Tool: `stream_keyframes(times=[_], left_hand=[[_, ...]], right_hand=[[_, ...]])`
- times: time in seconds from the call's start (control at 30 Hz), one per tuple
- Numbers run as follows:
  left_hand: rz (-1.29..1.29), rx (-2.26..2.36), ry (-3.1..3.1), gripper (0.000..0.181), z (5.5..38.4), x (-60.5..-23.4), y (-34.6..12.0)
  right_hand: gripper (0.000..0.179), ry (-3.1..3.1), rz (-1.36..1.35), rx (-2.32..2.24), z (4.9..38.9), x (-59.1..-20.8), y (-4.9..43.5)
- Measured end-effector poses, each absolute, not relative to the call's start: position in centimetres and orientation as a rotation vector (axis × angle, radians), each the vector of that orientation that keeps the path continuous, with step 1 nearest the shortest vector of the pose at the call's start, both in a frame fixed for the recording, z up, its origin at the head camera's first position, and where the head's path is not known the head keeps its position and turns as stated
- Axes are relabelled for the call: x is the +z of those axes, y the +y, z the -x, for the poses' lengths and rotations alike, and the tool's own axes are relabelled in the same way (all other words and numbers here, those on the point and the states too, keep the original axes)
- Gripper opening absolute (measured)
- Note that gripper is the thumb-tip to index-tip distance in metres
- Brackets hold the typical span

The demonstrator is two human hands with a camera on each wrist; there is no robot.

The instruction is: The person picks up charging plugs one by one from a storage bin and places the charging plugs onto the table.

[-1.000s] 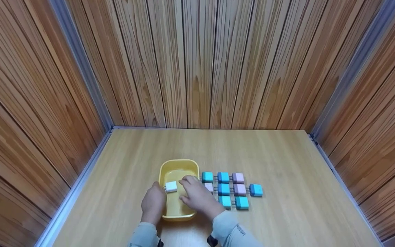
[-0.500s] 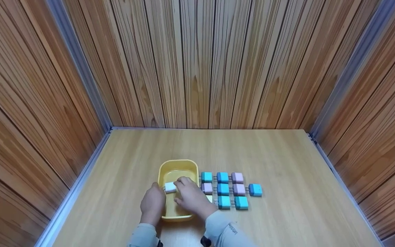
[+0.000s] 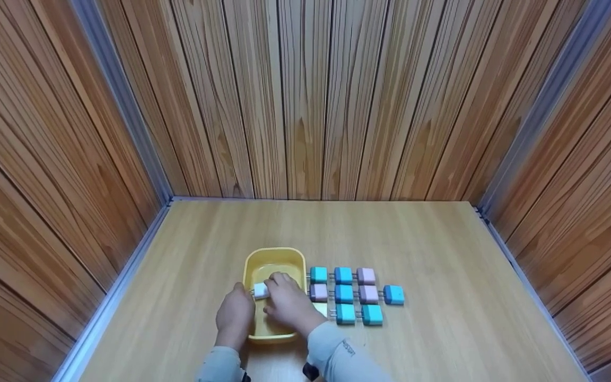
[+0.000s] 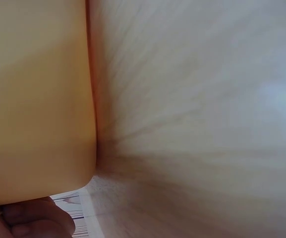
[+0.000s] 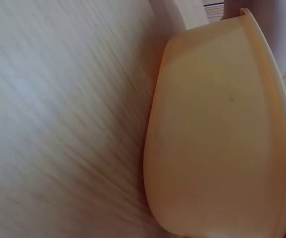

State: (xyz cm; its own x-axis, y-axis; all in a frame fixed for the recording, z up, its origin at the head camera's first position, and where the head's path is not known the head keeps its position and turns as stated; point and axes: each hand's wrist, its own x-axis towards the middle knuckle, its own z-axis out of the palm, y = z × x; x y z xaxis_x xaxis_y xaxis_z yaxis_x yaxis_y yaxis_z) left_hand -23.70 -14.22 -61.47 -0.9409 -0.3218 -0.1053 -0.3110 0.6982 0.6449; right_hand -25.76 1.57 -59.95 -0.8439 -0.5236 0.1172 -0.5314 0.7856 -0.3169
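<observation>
A yellow plastic tub stands on the table, and my left hand grips its left rim. In the left wrist view, curled fingers show at the tub's outer wall. One white plug-in charger lies inside the tub, its prongs toward the left wall. My right hand reaches in over the right side, fingertips right at the charger's right end and covering part of it. Whether they pinch it I cannot tell. The right wrist view shows only the tub's outside wall.
Right of the tub, several chargers lie in three rows, prongs left: teal, blue, lilac ones. A pale yellow one is partly hidden by my right hand. Wood-panelled walls enclose the table.
My right hand has moved left inside the tub, from beside the white charger to its right end. More of the lilac and pale yellow chargers shows behind it. My left hand keeps its grip.
</observation>
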Motion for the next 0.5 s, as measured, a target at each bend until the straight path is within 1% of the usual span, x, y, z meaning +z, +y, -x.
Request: stream_keyframes(times=[0.2, 0.5], left_hand=[[-0.503, -1.034, -2.875, 0.028, 23.61, -61.74, -14.05], [-0.552, -1.101, -2.891, 0.033, 23.68, -61.55, -14.25]], right_hand=[[0.056, -2.877, -0.936, 0.379, 25.98, -60.49, 1.27], [0.056, -2.936, -0.941, 0.396, 26.24, -60.09, 0.91]])
